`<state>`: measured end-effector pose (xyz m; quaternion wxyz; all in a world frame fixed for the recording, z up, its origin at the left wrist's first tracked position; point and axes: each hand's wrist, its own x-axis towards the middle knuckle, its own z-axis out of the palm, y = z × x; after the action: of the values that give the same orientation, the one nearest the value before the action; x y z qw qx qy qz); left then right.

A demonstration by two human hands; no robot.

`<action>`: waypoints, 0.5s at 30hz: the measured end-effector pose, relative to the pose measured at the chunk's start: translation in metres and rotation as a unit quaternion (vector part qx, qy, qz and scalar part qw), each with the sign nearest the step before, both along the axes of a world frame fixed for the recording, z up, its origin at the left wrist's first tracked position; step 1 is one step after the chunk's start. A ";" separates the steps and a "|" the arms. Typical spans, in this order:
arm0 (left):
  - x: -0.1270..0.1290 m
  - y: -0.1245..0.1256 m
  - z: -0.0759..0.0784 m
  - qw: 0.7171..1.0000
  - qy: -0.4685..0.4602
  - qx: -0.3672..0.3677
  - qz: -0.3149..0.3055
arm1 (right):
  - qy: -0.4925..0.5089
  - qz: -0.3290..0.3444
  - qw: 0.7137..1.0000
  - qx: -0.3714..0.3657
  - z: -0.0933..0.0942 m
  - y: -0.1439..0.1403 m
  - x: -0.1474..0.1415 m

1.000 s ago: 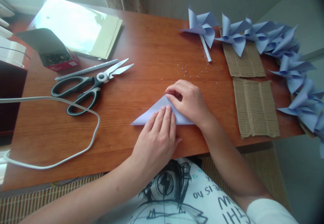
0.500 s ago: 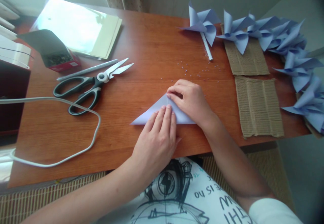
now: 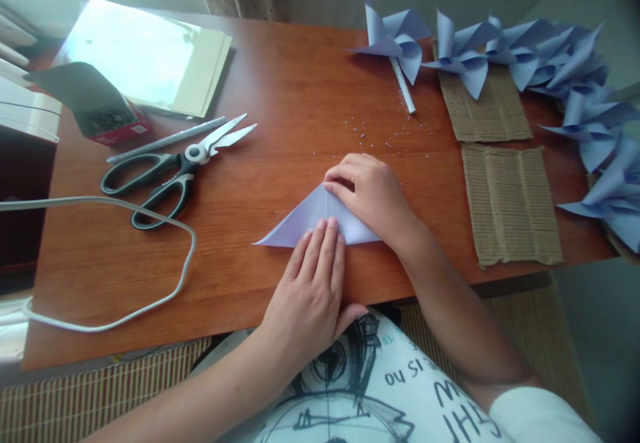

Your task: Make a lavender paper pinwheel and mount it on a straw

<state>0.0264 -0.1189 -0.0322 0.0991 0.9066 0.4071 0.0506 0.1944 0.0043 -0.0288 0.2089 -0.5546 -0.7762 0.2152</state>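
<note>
Both hands are down on the paper triangle (image 3: 313, 219), a pale blue folded sheet lying flat on the wooden table (image 3: 280, 96) near its front edge. The left hand (image 3: 313, 289) lies palm down, fingers straight and held close together, their tips pressing on the lower edge of the triangle. The right hand (image 3: 373, 193) sits just right of the triangle's top point, fingers curled, with the fingertips (image 3: 336, 186) pressing the paper at that point; whether it nips the paper between thumb and finger I cannot tell. Neither hand lifts the sheet, it stays flat against the wood.

Left of the triangle, well apart from it, lie the scissors (image 3: 173, 169), black handles, blades slightly parted and pointing towards the triangle. A thin grey pencil (image 3: 165, 140) lies just behind the scissors. A white cable (image 3: 187, 256) loops across the table left of the triangle. Further left and back sits an open red box (image 3: 107, 123) with its lid up, and behind that a flat shiny folder (image 3: 150, 63). Behind the triangle, small beads (image 3: 390, 141) are scattered on the wood. To the right of the triangle lie two pieces of corrugated cardboard (image 3: 510, 203), and beyond them a row of blue pinwheels (image 3: 550, 63) runs along the back and right edge of the table.
</note>
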 end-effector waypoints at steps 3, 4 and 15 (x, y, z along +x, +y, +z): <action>-0.001 0.000 -0.001 1.000 -0.006 -0.015 -0.011 | -0.012 0.000 1.000 -0.002 0.001 0.000 0.000; -0.002 0.000 0.000 1.000 -0.006 -0.020 -0.012 | -0.015 0.000 1.000 -0.001 0.001 0.000 0.000; -0.002 -0.001 -0.003 1.000 -0.010 -0.013 -0.006 | -0.035 0.040 0.998 0.018 0.012 -0.023 0.007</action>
<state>0.0246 -0.1197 -0.0355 0.1151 0.9070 0.4016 0.0538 0.2015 -0.0190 -0.0167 0.1831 -0.5263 -0.8083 0.1902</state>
